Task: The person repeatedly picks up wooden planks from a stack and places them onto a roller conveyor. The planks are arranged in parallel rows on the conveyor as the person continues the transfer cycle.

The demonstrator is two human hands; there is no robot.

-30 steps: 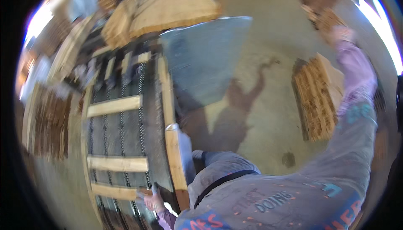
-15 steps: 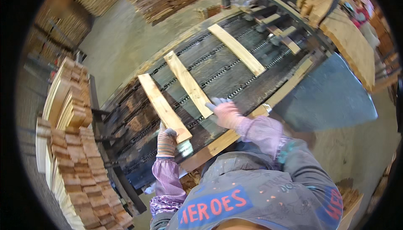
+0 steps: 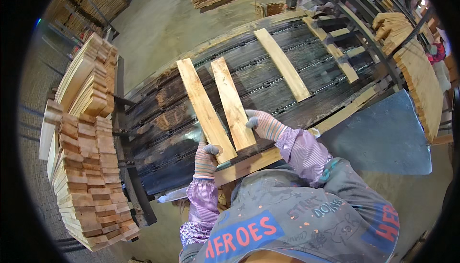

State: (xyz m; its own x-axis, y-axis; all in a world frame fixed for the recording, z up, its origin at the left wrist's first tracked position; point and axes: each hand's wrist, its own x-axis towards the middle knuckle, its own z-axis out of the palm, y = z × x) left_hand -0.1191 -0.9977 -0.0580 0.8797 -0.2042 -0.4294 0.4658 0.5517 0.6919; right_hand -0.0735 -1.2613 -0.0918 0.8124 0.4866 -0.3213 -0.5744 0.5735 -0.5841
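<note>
Two pale wooden boards lie close together on a dark chain conveyor [image 3: 163,143]. My left hand [image 3: 206,160], in a striped knit glove, grips the near end of the left board [image 3: 205,107], thumb on top and fingers out of sight beneath it. On the right board [image 3: 232,102], my gloved right hand [image 3: 263,125] closes around the right edge close to its near end. Another board [image 3: 282,65] rests farther right on the chains, away from both hands.
One more board [image 3: 330,49] lies at the conveyor's far right end. Stacked boards [image 3: 91,167] stand along the left side. A blue-grey sheet [image 3: 378,133] slopes at the right, below a pile of boards [image 3: 421,85]. A wooden rail [image 3: 249,166] edges the conveyor's near side.
My right hand has closed on the right board, whose near end now sits closer to the left board. Another board has come into fuller view at the far right.
</note>
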